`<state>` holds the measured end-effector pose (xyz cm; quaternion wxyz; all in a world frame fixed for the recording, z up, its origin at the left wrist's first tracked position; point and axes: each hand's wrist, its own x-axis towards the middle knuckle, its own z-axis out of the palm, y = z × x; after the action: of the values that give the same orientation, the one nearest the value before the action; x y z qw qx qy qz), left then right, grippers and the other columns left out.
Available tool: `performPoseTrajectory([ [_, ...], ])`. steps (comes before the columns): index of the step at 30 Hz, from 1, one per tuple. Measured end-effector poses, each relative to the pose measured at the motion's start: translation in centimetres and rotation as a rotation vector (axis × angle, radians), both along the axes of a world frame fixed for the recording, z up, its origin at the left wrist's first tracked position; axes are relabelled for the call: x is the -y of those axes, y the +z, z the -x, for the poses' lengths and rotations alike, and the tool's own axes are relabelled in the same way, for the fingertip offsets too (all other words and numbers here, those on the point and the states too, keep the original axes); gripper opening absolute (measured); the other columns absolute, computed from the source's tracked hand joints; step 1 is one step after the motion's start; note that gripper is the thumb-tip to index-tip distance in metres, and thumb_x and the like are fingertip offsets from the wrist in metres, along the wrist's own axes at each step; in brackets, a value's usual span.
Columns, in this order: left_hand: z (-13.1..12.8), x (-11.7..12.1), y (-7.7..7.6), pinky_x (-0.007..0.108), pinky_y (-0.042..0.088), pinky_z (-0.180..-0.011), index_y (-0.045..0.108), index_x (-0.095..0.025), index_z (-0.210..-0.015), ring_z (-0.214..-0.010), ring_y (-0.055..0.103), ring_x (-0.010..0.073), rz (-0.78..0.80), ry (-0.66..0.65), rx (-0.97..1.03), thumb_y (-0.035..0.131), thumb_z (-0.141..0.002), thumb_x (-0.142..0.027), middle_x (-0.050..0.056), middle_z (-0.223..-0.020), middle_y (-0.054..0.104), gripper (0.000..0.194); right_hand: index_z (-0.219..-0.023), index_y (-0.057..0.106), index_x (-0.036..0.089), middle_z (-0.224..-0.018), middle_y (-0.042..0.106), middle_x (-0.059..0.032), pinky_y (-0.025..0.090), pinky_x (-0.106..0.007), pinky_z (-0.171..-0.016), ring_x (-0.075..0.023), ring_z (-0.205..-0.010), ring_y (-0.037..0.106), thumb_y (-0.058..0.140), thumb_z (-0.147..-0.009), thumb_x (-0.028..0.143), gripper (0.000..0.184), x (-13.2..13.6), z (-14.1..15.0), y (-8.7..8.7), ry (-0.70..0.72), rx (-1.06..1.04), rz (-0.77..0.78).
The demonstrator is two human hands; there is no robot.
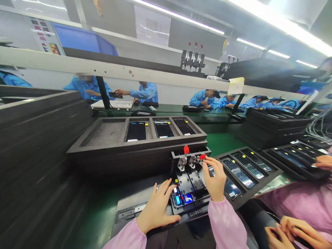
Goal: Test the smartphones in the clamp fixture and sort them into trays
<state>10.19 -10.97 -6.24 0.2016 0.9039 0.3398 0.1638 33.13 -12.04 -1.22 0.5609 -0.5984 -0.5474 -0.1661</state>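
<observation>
A black test fixture (193, 211) with metal plates and red-tipped toggle clamps sits in front of me. In it lies a smartphone (178, 200) whose screen glows blue and red. My left hand (159, 207) is at the fixture's left side, fingers spread, fingertips by the phone's edge and thumb at the front. At the right end, my right hand (216, 178) has thumb and fingers on a red clamp handle (202, 157), which lies tilted low. Another red clamp handle (186, 149) stands upright on the left. My right hand hides part of the fixture.
Behind the fixture is a stack of black foam trays (137, 147) holding several phones. To the right, another foam tray (234, 164) holds phones. Tall dark stacked trays (38, 138) rise at left. A co-worker in a pink sleeve (298, 200) sits close at right.
</observation>
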Motion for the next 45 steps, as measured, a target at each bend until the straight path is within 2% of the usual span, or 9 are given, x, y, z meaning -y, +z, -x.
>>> performPoseTrajectory([
  [5,-0.2,0.0,0.0,0.061,0.016,-0.103,0.029,-0.026,-0.133,-0.131,0.026,0.0329,0.002,0.005,0.01,0.071,-0.059,-0.046,0.012,-0.145,0.027,0.086,-0.091,0.061,0.02,-0.1,0.06,-0.0047,0.041,-0.038,-0.088,-0.0185,-0.098,0.053,0.055,-0.081,0.024,0.012,0.0,0.1,0.2,0.007,-0.001,0.017],
  [10,-0.5,0.0,-0.1,0.064,0.014,-0.101,0.029,-0.026,-0.133,-0.129,0.028,0.0324,0.003,0.025,0.015,0.07,-0.058,-0.044,0.013,-0.141,0.033,0.088,-0.129,0.038,0.021,-0.129,0.044,-0.0093,0.042,-0.039,-0.087,-0.0213,-0.113,0.045,0.052,-0.082,0.032,0.049,-1.7,-0.6,1.4,0.071,-0.066,0.131],
  [16,-0.5,-0.1,-0.1,0.065,0.012,-0.101,0.028,-0.024,-0.133,-0.127,0.03,0.0328,-0.01,0.02,0.022,0.071,-0.055,-0.046,0.015,-0.136,0.038,0.091,-0.102,0.06,0.022,-0.101,0.062,-0.0035,0.043,-0.033,-0.086,-0.0163,-0.096,0.056,0.042,-0.088,0.031,0.025,-2.4,-1.5,2.1,0.275,-0.066,0.249],
  [24,-0.4,-0.2,-0.3,0.066,0.01,-0.1,0.029,-0.023,-0.132,-0.126,0.031,0.0335,-0.038,0.01,0.019,0.068,-0.058,-0.049,0.016,-0.135,0.039,0.088,-0.107,0.055,0.02,-0.111,0.056,-0.0075,0.045,-0.032,-0.079,-0.0186,-0.098,0.054,0.047,-0.082,0.039,0.032,-1.1,-2.1,1.7,0.074,-0.153,0.216],
  [27,-0.5,-0.2,-0.3,0.067,0.011,-0.099,0.029,-0.023,-0.132,-0.126,0.031,0.0335,-0.046,0.01,0.011,0.067,-0.058,-0.048,0.017,-0.135,0.039,0.087,-0.119,0.045,0.014,-0.093,0.061,-0.0085,0.046,-0.032,-0.069,-0.0184,-0.078,0.058,0.053,-0.076,0.046,0.054,-1.1,-2.3,0.2,-0.02,-0.201,0.396],
  [30,-0.6,-0.2,-0.3,0.067,0.011,-0.099,0.03,-0.022,-0.131,-0.126,0.032,0.0337,-0.054,0.013,0.008,0.067,-0.058,-0.048,0.017,-0.135,0.039,0.086,-0.13,0.032,0.01,-0.057,0.055,0.0043,0.044,-0.028,-0.058,-0.0138,-0.052,0.053,0.051,-0.078,0.045,0.065,-0.7,-1.8,-0.7,0.018,-0.229,0.491],
  [36,-0.2,0.2,0.0,0.067,0.009,-0.1,0.034,-0.019,-0.129,-0.126,0.032,0.0343,-0.068,0.027,-0.002,0.068,-0.056,-0.044,0.019,-0.133,0.04,0.084,-0.134,0.027,0.014,-0.052,0.046,0.0091,0.039,-0.023,-0.055,-0.0091,-0.046,0.043,0.052,-0.08,0.037,0.064,1.7,-1.0,2.5,-0.106,-0.299,0.144],
  [40,3.4,0.6,0.4,0.066,0.002,-0.101,0.028,-0.023,-0.132,-0.127,0.031,0.0332,-0.025,0.058,0.023,0.069,-0.056,-0.036,0.015,-0.136,0.039,0.088,-0.117,0.047,0.018,-0.059,0.05,0.0057,0.041,-0.025,-0.062,-0.0089,-0.052,0.047,0.055,-0.08,0.03,0.04,4.6,1.0,3.0,0.041,-0.253,0.066],
  [45,10.7,0.9,0.4,0.064,-0.003,-0.102,0.017,-0.032,-0.137,-0.126,0.034,0.0316,0.146,0.224,0.08,0.068,-0.065,-0.039,0.007,-0.141,0.034,0.089,-0.101,0.056,0.022,-0.079,0.061,-0.0006,0.047,-0.024,-0.071,-0.0116,-0.075,0.058,0.053,-0.08,0.023,0.021,5.8,8.0,-0.5,0.7,0.038,0.413],
])
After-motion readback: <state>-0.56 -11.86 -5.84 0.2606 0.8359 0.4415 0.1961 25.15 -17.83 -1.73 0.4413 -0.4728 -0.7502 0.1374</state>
